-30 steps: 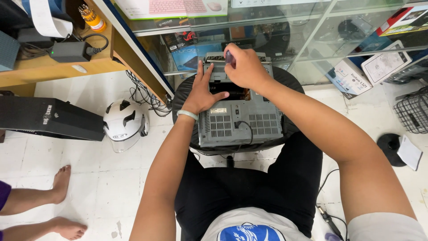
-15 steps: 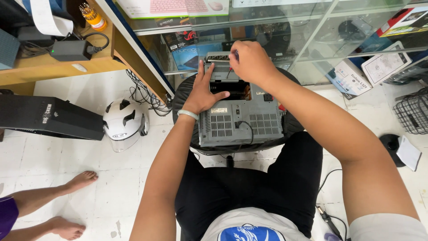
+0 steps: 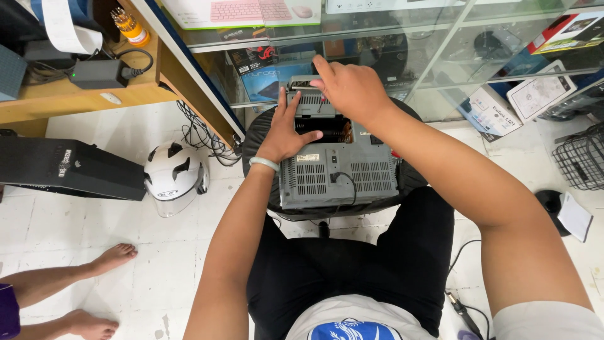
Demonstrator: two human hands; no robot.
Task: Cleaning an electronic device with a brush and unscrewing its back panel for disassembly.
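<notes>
A grey boxy device (image 3: pixel 340 173) with vent slots lies on a round black stool (image 3: pixel 255 151) between my knees. Its far end is open, showing copper-coloured parts (image 3: pixel 340 129), with a small grey vented cover (image 3: pixel 305 104) beyond. My left hand (image 3: pixel 283 135), with a pale wristband, lies flat on the device's far left corner, fingers apart, thumb at the edge of the opening. My right hand (image 3: pixel 352 88) hovers curled over the cover's far end. A bit of red (image 3: pixel 322 99) shows beneath its fingers; what it holds is hidden.
A glass display case (image 3: pixel 402 56) with boxed goods stands just beyond the stool. A white helmet (image 3: pixel 173 176) and a black case (image 3: pixel 69 170) lie on the tiled floor at left, below a wooden shelf (image 3: pixel 94 94). Another person's bare feet (image 3: pixel 107 258) are at lower left. A wire basket (image 3: pixel 582 160) stands at right.
My right hand has shifted slightly right over the cover. My left hand stays flat on the device. The other person's upper foot moved right.
</notes>
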